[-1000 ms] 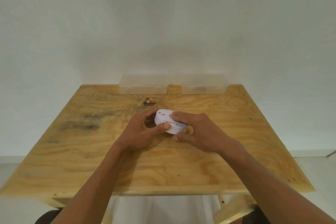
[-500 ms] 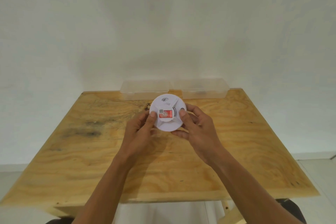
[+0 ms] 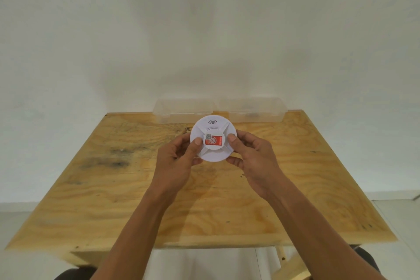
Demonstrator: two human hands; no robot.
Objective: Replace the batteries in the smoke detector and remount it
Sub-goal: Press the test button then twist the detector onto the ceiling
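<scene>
— Where's the smoke detector (image 3: 213,138)?
— Above the wooden table (image 3: 113,188), in front of two clear boxes (image 3: 184,109), label facing me.
— Your grip?
— My left hand (image 3: 179,161) and right hand (image 3: 254,159) clasp its rim, thumbs pressing its face.

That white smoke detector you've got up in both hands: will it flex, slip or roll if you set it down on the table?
The smoke detector looks like rigid moulded plastic, so it likely won't flex. The left hand and right hand hold it by thumbs and fingertips alone, so it seems light. Its smooth round rim might roll on edge; laid flat on the table it should stay.
</scene>
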